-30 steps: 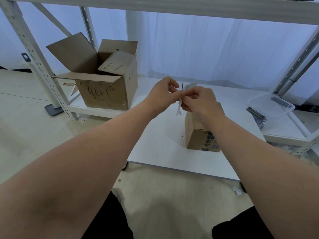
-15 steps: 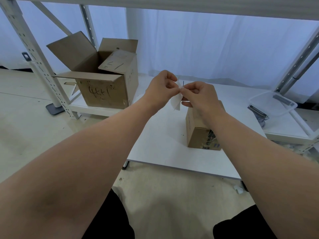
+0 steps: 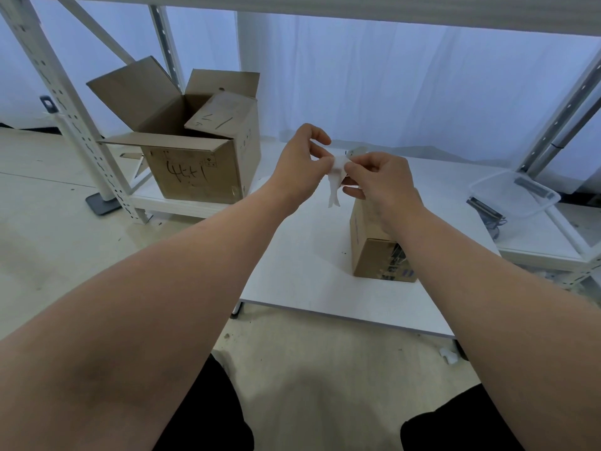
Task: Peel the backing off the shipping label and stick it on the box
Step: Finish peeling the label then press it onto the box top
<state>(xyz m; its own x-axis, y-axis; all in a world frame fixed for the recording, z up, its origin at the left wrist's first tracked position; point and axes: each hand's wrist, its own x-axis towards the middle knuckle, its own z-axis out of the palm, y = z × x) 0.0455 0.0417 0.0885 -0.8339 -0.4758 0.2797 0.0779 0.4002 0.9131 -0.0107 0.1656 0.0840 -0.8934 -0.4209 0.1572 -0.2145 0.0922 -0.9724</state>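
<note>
A: What's the setting?
B: A smooth white tabletop under white metal racking, translucent curtain behind. A small closed cardboard box sits on it.

A: And the hands?
B: Left hand and right hand both pinch the shipping label, thin crumpled white paper held in the air above the box.

A: Anything else?
B: An open corrugated carton, marker-scrawled, and a clear plastic tub.

bare forearms, no sleeves; black trousers on both legs.
</note>
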